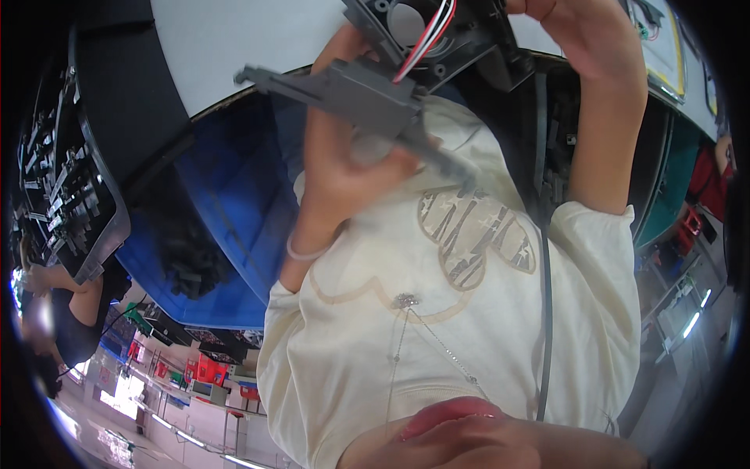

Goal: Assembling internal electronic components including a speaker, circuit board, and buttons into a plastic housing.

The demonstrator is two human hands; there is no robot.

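A dark grey, bracket-like plastic part (367,94) with long arms is somewhat blurred in front of my chest. My left hand (344,168) is closed around it from below and behind, its fingers partly covered. Just beyond, at the top edge, is a black plastic housing (469,59) with a round light area. Red, white and black wires (426,43) run down from the housing to the grey part. My right hand (590,35) reaches the housing's upper right side with bent fingers, their tips cut off by the picture's edge.
A white tabletop (215,47) lies beyond me. Blue bins (211,227) stand at my left, one with dark parts inside. Farther left is a black tray (109,234) of small parts, beside another person's arm (66,277). A green bin (660,184) is at the right.
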